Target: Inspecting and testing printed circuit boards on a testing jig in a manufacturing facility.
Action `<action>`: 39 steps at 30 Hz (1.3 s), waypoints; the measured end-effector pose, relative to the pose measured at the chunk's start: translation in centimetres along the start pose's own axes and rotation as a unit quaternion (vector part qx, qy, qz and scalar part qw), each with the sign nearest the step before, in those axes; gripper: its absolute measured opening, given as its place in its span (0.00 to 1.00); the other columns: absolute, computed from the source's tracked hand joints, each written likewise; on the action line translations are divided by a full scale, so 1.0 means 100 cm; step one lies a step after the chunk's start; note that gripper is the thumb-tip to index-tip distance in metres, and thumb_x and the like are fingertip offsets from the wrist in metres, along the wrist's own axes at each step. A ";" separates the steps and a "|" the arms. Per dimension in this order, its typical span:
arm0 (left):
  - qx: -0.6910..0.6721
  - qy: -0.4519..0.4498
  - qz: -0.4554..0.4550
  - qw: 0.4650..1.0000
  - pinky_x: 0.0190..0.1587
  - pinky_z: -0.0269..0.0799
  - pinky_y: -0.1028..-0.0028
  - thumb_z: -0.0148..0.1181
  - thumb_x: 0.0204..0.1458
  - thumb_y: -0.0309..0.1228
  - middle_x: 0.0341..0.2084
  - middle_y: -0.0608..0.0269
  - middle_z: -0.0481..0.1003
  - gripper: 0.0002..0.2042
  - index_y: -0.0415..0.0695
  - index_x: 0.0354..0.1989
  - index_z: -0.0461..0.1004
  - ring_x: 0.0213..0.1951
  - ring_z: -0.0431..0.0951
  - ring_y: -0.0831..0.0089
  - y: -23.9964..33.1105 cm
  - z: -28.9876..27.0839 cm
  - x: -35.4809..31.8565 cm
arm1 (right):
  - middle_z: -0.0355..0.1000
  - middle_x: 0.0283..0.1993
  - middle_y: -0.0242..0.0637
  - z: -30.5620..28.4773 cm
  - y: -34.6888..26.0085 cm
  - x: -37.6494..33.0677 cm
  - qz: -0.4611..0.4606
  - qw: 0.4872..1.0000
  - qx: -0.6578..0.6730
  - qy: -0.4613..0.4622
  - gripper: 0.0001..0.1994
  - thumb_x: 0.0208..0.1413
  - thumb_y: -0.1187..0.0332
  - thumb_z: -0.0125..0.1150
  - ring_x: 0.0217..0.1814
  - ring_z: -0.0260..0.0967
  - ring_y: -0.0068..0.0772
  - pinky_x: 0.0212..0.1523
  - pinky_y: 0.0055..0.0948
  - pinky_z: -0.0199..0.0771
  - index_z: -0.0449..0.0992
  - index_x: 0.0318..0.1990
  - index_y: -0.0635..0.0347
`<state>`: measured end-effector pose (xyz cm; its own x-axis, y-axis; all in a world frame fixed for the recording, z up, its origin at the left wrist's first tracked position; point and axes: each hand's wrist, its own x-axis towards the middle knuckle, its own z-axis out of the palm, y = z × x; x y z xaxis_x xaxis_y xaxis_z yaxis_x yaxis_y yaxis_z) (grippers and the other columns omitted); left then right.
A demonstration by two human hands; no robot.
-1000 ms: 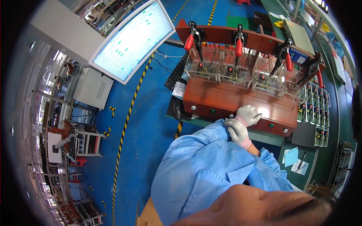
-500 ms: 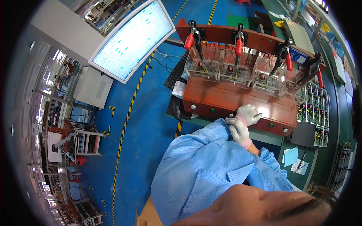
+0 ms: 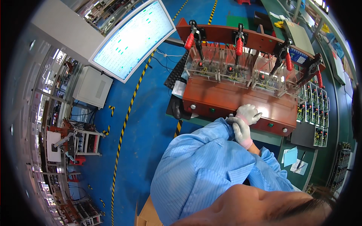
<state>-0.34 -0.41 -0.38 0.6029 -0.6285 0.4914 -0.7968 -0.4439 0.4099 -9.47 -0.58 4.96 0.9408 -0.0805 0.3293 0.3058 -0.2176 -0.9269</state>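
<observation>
My left hand (image 3: 248,112), in a white glove with a pink cuff, rests on the front top edge of a reddish-brown test fixture box (image 3: 215,93). Its thumb sticks out to the right, apart from the bent fingers, and nothing shows in it. My right hand (image 3: 240,130), gloved the same way, lies across my left wrist with its fingers wrapped over the cuff. Round buttons line the box's front face, among them a green button (image 3: 270,124) right of my hands. Behind them stand clear plastic covers (image 3: 235,71) over small circuit assemblies, under red-handled toggle clamps (image 3: 239,47).
A lit monitor (image 3: 132,39) hangs at the upper left, above a black keyboard (image 3: 176,71). A black mouse (image 3: 176,108) sits left of the box. To the right are a rack of circuit assemblies (image 3: 315,105), blue paper (image 3: 290,156) and a pen (image 3: 301,160).
My right hand has shifted very slightly on my left wrist. My left hand keeps its place on the box, and the clamps and covers look the same.
</observation>
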 end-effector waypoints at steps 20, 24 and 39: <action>-0.004 -0.018 -0.016 1.000 0.29 0.69 0.63 0.57 0.51 0.47 0.21 0.63 0.72 0.19 0.48 0.16 0.77 0.26 0.72 0.61 0.000 0.001 0.000 | 0.76 0.46 0.45 -0.003 -0.003 0.000 0.073 0.994 0.081 0.023 0.19 0.68 0.60 0.45 0.44 0.74 0.37 0.52 0.29 0.72 0.73 0.50 0.69; -0.017 -0.017 -0.012 1.000 0.28 0.68 0.63 0.57 0.51 0.47 0.21 0.63 0.72 0.19 0.48 0.15 0.77 0.26 0.73 0.61 0.000 0.002 0.001 | 0.76 0.46 0.46 -0.002 -0.005 0.001 0.089 0.989 0.112 0.043 0.19 0.68 0.60 0.46 0.45 0.75 0.37 0.52 0.29 0.72 0.72 0.50 0.70; -0.061 -0.105 -0.035 0.992 0.33 0.71 0.68 0.50 0.54 0.53 0.21 0.59 0.70 0.24 0.45 0.19 0.73 0.24 0.69 0.60 -0.010 0.010 0.001 | 0.72 0.52 0.49 -0.009 0.008 0.001 0.098 0.987 0.118 0.053 0.18 0.69 0.62 0.44 0.49 0.74 0.43 0.52 0.32 0.75 0.68 0.55 0.67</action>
<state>0.46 -0.65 -1.54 0.6251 -0.7238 0.2921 -0.7344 -0.4185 0.5344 -9.29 -1.63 4.44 0.9683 -0.2032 0.1453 0.1573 0.0439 -0.9866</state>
